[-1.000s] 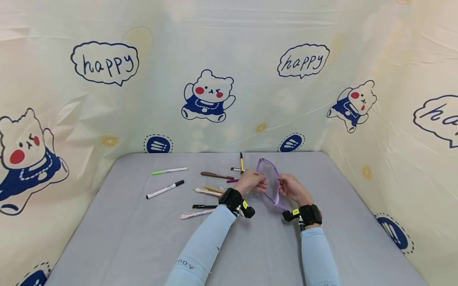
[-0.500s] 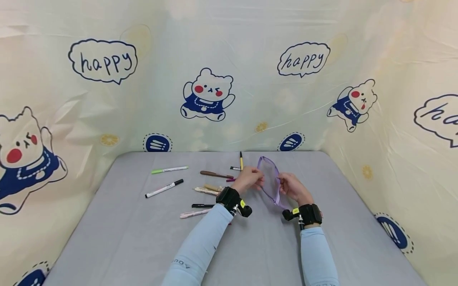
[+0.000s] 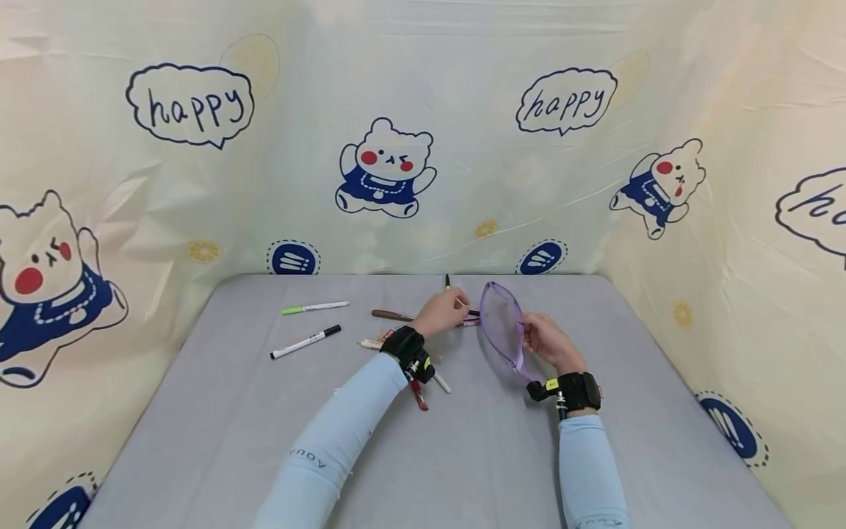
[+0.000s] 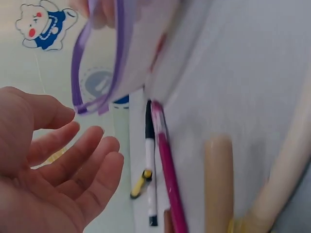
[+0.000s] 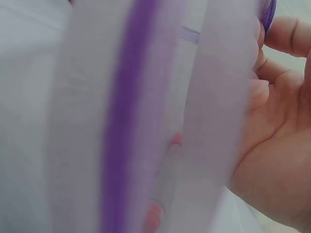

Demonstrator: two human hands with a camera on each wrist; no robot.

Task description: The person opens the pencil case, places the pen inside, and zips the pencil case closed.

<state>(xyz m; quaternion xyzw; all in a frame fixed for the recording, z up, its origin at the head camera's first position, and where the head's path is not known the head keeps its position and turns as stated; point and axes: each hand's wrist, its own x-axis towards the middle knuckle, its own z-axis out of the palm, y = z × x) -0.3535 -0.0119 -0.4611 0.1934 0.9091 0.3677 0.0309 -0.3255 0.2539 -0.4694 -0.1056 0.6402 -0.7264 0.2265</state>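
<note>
My right hand (image 3: 551, 342) pinches the right edge of a translucent pouch (image 3: 504, 323) with purple trim, whose mouth gapes toward the left. In the right wrist view, the pouch's blurred purple band (image 5: 121, 116) crosses in front, with small reddish spots showing through the material. My left hand (image 4: 58, 165) has loosely bent fingers and holds nothing; it is left of the pouch, above several pens. Below it lie a magenta pen (image 4: 170, 179), a white pen with black ends (image 4: 151, 160), a yellow-and-black pen (image 4: 141, 184) and a blurred beige pen (image 4: 218, 179).
To the left on the grey table (image 3: 218, 441) lie a green-and-white marker (image 3: 314, 308) and a white marker with a black cap (image 3: 305, 342). A brown pen (image 3: 390, 315) and a red pen (image 3: 418, 394) lie near my left forearm, which hides others. A printed curtain (image 3: 463, 147) stands behind.
My left hand has drawn away from the pouch, moving left and slightly back over the pens. The right hand keeps its pinch on the pouch. The red pen now shows beside my left wrist.
</note>
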